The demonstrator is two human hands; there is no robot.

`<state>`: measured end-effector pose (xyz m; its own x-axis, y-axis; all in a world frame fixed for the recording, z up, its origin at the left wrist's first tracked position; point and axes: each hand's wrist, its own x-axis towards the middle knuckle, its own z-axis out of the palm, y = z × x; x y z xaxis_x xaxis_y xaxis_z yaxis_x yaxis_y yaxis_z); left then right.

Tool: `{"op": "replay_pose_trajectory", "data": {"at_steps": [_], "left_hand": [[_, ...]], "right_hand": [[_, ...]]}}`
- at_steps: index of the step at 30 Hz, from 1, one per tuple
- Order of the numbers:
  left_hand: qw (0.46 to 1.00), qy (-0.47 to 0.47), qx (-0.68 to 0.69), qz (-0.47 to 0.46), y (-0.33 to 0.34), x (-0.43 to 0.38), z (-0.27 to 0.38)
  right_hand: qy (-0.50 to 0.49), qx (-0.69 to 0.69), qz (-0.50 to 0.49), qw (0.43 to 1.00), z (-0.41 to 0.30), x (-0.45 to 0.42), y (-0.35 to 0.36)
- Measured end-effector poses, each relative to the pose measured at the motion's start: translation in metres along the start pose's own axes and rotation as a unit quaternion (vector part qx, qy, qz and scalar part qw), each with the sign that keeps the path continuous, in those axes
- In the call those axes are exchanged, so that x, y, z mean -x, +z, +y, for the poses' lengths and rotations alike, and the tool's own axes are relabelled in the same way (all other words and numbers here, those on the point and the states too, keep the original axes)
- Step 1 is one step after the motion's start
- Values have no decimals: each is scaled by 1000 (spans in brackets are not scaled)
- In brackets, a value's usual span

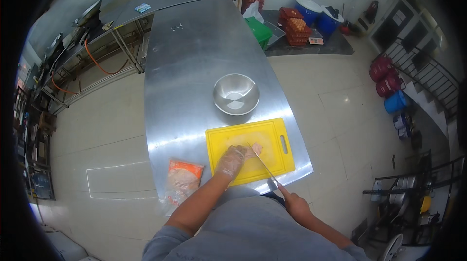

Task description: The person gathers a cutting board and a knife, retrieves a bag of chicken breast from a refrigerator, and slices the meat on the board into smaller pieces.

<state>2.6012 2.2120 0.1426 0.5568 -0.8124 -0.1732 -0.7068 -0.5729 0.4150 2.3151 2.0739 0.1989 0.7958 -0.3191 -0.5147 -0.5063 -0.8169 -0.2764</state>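
Note:
A yellow cutting board [240, 129] lies at the near end of the steel table. My left hand [232, 160], in a clear plastic glove, presses on a piece of pale pink meat [249, 152] on the board; its fingers hide part of the meat. My right hand [296, 205], bare, grips the handle of a long knife [268, 170]. The blade slants across the board, its tip beside the meat. Just right of the tip lies a cut slice of meat [257, 148]. Beyond the board stands a stainless steel bowl [236, 94], with no food visible in it.
A plastic bag of pale meat [184, 180] with an orange band lies left of the board on the steel table [197, 49]. Egg trays [297, 29], a green bin [259, 31] and blue drums [308, 9] stand at the far right. A wok [91, 11] sits far left.

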Motion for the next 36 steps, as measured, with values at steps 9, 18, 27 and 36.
{"op": "replay_pose_trajectory", "data": {"at_steps": [9,18,27,36], "left_hand": [[992,28,90,84,14,24,-15],[991,56,13,124,34,23,-31],[988,30,117,93,28,23,-26],[989,85,-22,119,27,23,-29]], "right_hand": [[-10,-52,50,997,-3,9,2],[-99,-114,94,984,-56,-61,-8],[-99,-66,75,990,-67,-83,2],[-70,-11,60,996,-58,-64,8]]}}
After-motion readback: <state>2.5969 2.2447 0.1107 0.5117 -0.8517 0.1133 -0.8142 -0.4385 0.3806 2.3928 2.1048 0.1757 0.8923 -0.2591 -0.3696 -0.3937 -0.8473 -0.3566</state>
